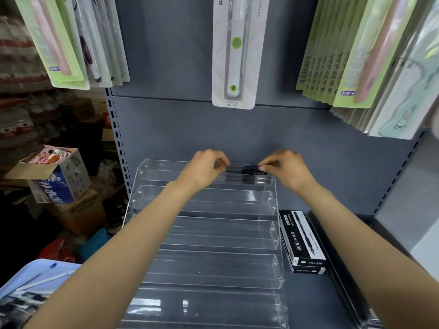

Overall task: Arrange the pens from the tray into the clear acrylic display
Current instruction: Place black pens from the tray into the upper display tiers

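A clear acrylic display with several stepped tiers stands on the grey shelf. Several black pens lie lengthwise at its top tier. My left hand pinches the left ends of the pens, fingers curled. My right hand pinches their right ends. Both hands are at the top tier, against the grey back panel. A light blue tray at the bottom left holds more pens, with a blue-capped one visible.
Two stacked black pen boxes lie right of the display. Packaged toothbrushes hang above at left, centre and right. Cardboard boxes are piled on the floor to the left.
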### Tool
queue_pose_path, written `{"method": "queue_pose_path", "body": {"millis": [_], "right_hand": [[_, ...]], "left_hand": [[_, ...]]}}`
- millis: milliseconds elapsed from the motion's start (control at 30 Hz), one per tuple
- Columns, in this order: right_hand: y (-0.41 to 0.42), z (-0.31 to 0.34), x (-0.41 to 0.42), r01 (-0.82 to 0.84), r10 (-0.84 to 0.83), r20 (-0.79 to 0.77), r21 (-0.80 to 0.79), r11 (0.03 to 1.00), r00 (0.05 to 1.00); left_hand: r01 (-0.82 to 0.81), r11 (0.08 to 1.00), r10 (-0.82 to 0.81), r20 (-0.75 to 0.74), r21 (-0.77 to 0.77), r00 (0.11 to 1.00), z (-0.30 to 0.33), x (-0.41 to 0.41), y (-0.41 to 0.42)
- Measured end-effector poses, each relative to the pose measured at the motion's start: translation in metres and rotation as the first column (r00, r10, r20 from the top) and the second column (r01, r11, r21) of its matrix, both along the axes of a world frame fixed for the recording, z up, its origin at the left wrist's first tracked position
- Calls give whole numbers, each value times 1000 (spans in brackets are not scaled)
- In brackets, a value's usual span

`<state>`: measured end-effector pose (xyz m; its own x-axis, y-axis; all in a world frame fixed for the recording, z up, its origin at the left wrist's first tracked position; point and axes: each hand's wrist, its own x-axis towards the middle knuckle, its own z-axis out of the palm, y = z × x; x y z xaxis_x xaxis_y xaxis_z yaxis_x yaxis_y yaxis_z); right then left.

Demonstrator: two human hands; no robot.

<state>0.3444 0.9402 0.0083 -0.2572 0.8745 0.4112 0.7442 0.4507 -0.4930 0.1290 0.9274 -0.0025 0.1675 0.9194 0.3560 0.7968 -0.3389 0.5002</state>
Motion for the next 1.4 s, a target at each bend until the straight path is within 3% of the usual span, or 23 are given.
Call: {"method": "queue_pose_path", "body": {"millis": [200,500,800,1000,1133,1233,1400], "right_hand": [[7,-8,3,35,-36,130,8,999,991],[0,-9,1,-6,-6,236,50,999,972],[-15,-14,-1,-13,-9,302,71,997,953],[-35,-11,-35,-83,82,26,81,993,996],[-65,-16,-75,-164,170,-85,81,983,982],[-92,-25,-119,-207,215,-124,73,976,969],[-132,-54,-211,-347,347,-10,-20,938,938]], "left_hand": [[14,1000,-15,-203,-9,979,-7,-3,-3],[-2,999,17,-366,40,930,-8,-8,-10],[-3,999,14,-300,36,954,-7,-3,-13],[-86,972,105,-74,216,992,-5,-12,-41],[-109,946,125,-33,306,992,-16,-31,-85],[-183,940,194,-9,286,981,-33,-68,-121],[-420,901,418,44,104,907,-76,-152,-181]]}}
